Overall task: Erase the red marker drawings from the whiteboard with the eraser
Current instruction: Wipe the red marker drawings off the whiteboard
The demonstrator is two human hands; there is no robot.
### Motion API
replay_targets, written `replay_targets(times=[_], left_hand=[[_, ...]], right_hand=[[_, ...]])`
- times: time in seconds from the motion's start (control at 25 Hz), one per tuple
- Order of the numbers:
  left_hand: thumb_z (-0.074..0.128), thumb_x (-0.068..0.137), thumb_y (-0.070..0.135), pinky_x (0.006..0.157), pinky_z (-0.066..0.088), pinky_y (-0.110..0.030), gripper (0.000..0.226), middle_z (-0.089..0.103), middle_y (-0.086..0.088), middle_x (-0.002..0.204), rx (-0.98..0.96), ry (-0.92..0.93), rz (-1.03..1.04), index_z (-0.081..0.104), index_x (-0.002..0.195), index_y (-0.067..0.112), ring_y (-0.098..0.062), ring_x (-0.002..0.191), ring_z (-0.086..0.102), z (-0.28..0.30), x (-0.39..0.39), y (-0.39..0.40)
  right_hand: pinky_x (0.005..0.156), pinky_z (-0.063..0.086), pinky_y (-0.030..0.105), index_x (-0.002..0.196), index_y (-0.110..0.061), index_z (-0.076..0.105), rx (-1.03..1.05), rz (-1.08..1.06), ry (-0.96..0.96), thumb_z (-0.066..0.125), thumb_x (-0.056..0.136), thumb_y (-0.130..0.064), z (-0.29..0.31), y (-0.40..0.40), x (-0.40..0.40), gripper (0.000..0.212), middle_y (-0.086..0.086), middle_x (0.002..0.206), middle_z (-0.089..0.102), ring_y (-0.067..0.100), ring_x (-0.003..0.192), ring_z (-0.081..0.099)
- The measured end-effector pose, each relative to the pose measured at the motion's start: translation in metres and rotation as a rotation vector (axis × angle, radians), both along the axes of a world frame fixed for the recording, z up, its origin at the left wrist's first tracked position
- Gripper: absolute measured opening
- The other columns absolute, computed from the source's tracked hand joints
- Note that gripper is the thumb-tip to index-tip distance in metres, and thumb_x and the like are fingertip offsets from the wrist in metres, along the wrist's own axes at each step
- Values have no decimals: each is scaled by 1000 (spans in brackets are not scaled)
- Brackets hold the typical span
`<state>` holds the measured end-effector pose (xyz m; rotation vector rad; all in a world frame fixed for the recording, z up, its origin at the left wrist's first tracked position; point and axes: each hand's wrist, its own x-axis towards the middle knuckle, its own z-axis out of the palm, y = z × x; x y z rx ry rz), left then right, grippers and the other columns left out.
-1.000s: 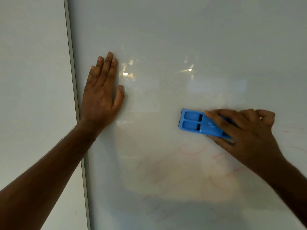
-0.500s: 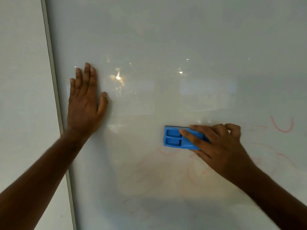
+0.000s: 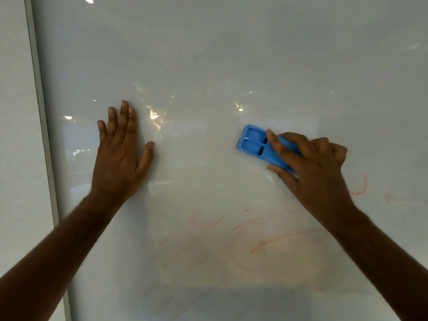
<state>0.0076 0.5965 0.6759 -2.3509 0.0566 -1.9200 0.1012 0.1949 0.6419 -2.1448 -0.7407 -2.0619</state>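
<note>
Right hand [image 3: 317, 172] grips blocky blue plastic eraser [image 3: 257, 144].

A blue eraser [image 3: 259, 145] is lying tilted against the whiteboard [image 3: 231, 54] at centre right, while faint red marker drawings [image 3: 266, 242] are smearing its lower half.

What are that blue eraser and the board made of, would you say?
The eraser looks like moulded hard plastic: even blue colour, crisp recessed pockets on its back. Its wiping pad faces the board, hidden. The whiteboard seems glossy, perhaps glass or enamelled steel: it mirrors ceiling lights sharply. Its frame looks like matt grey metal, though I cannot be sure.
</note>
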Motion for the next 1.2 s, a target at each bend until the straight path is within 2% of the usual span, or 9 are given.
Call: replay_targets(times=[0.2,0.4,0.56,0.72,0.84,0.96,1.12,1.2], left_hand=[[33,113,53,138,-5,-44,83,-2,-11,184,13,1,-13,3,174,5,-32,170,-7,0,15,-35],[34,112,55,139,-4,-44,87,-2,-18,183,0,-15,16,4,173,0,-34,170,-5,-1,19,-48],[31,113,52,139,-4,-43,84,-2,-18,183,26,2,39,5,173,-1,-33,170,-5,0,20,-58],[34,112,48,139,0,-46,82,2,-18,183,86,1,47,8,173,-1,-34,170,-1,1,27,-86],[37,112,49,139,2,-48,84,2,-18,183,90,-9,32,8,173,-1,-34,170,0,3,40,-119],[36,112,50,139,3,-48,85,0,-17,183,68,-14,-7,7,173,-1,-34,170,-3,6,50,-145],[37,112,49,139,6,-51,84,-1,-16,183,65,-17,-21,7,173,0,-33,171,-4,5,55,-153],[38,112,49,139,7,-51,84,0,-17,183,72,-26,-15,8,173,-1,-33,171,-3,5,55,-154]], right_hand=[[91,42,53,159,-28,41,-167,-30,-73,41,107,-56,-47,-15,0,59,2,138,62,30,95,61],[91,44,54,154,-27,47,-238,-71,-150,36,112,-50,-60,-42,7,50,2,137,64,26,91,62],[91,38,54,154,-28,49,-111,-52,-131,42,111,-49,-29,-71,16,49,3,139,62,31,89,60],[92,33,52,157,-31,46,44,24,-78,45,109,-54,10,-73,27,53,-3,145,56,28,94,51],[90,33,50,156,-32,47,11,74,-81,48,108,-54,6,-63,29,53,-5,146,56,26,94,48],[90,35,51,153,-31,52,-66,101,-79,52,105,-53,-22,-70,31,53,-3,142,60,26,90,53],[89,37,53,149,-30,57,-184,74,-130,53,105,-52,-46,-111,42,49,1,138,65,26,87,58],[88,37,54,148,-30,58,-163,52,-137,56,104,-49,-43,-140,46,49,1,137,66,28,87,59]])
